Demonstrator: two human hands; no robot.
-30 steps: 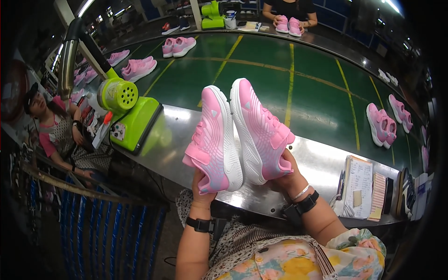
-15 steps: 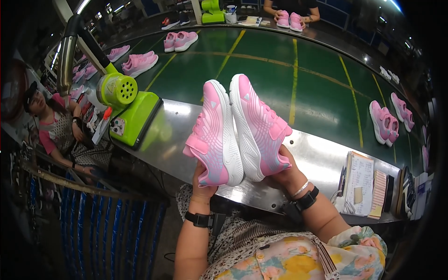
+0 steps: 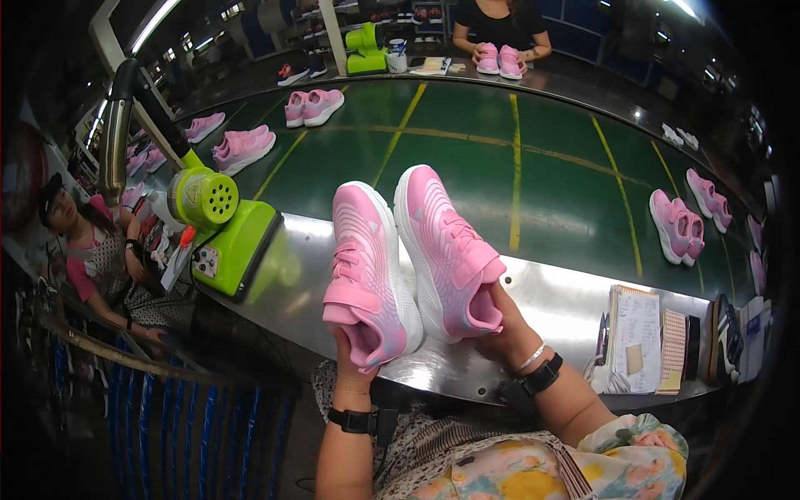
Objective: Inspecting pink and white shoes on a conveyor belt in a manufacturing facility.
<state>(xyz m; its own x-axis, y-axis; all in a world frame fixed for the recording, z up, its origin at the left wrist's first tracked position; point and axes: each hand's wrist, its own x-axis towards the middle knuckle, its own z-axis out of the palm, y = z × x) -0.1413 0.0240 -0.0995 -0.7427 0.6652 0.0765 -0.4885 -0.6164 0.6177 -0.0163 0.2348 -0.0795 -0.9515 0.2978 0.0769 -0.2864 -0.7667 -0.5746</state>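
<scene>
Around the centre of the frame, the person's left hand (image 3: 347,360) grips the left-side pink strap sneaker (image 3: 360,262) at its heel; the right hand (image 3: 510,333) holds the right-side pink strap sneaker (image 3: 444,258) likewise (most fingers are hidden). Both look light, soft above firmer white soles (image 3: 409,315), so the heel should give secure hold. Toes point up-frame, long axes near upright, tilting slightly left.

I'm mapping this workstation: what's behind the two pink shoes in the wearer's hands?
Behind the left shoe and right shoe, the green belt shows higher up, the metal table lower down. What they cover, including parts of the left hand and right hand, cannot be seen.
</scene>
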